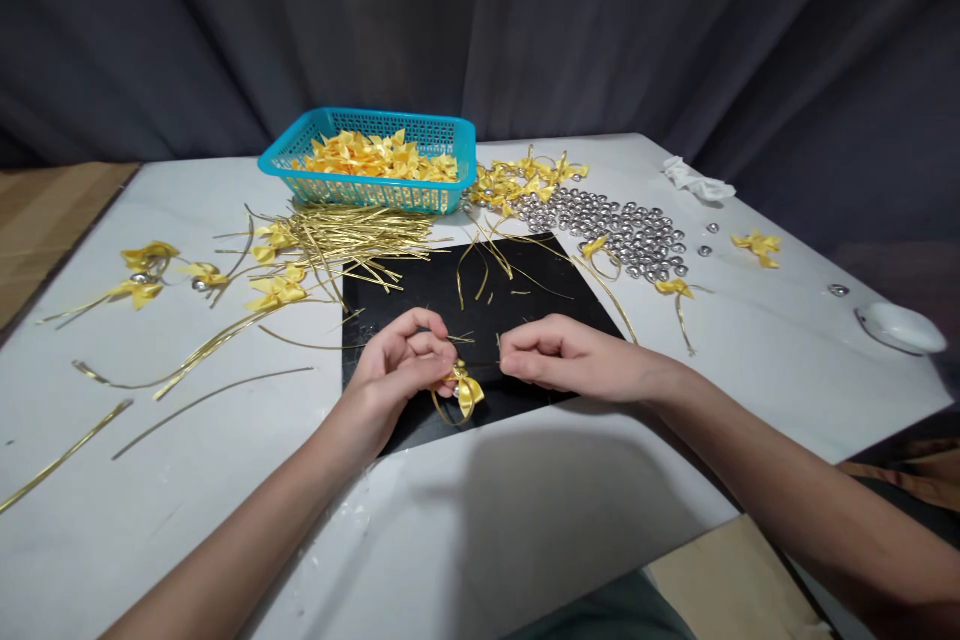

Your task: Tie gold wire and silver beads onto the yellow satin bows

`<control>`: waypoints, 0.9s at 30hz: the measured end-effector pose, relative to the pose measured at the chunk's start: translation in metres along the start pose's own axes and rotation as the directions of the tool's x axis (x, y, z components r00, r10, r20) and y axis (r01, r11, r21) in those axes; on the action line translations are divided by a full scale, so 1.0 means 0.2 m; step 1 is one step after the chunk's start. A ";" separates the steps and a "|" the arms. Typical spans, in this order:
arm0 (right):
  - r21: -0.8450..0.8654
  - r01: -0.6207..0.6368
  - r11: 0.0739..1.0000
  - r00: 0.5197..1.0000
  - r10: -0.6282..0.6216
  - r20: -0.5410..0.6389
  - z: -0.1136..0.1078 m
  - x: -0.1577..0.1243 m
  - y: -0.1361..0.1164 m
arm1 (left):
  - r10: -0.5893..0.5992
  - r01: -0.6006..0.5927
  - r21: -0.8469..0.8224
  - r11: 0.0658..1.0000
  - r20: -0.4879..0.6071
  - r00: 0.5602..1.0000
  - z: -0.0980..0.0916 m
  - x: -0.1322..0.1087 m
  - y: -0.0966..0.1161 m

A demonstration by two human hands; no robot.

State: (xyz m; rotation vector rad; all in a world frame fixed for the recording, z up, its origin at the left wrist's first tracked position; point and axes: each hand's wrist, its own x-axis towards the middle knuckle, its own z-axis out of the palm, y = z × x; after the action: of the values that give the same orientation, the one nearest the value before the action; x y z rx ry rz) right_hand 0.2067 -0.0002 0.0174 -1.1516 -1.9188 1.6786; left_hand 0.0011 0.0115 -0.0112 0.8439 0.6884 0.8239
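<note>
My left hand (pixel 405 365) is closed in a pinch on a yellow ribbon bow (pixel 470 394) that carries a loop of gold cord and a small silver piece. The bow hangs just below my thumb, over a black mat (pixel 420 435). Just to the right, my right hand (pixel 574 355) is closed too, thumb against curled fingers. A thin strand shows at its fingertips, seeming to stretch across to the bow; its far end is hidden in the grip. Cut bits of gold cord (pixel 484 280) lie on the mat behind both hands.
A blue basket (pixel 274 163) of yellow ribbon bows stands at the back, with a bundle of gold cords (pixel 367 235) before it. Shiny silver pieces (pixel 630 230) are heaped at right, near finished-looking bows (pixel 525 182). A white mouse-shaped object (pixel 900 327) sits far right.
</note>
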 end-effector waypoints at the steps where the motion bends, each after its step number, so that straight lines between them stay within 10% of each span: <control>1: 0.009 -0.002 1.000 1.000 0.001 0.005 0.00 0.00 0.00 | 0.004 -0.004 0.000 1.000 0.005 1.000 0.00 0.00 0.00; 27: 0.043 0.009 0.999 1.000 -0.009 0.005 0.00 0.01 0.01 | 0.008 -0.008 -0.012 1.000 0.032 0.999 0.00 0.01 0.00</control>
State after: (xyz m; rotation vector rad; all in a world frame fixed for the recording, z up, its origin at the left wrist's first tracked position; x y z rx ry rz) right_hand 0.2069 0.0007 0.0147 -1.1226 -1.8786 1.7112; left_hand 0.0029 0.0125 -0.0121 0.8477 0.6513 0.8193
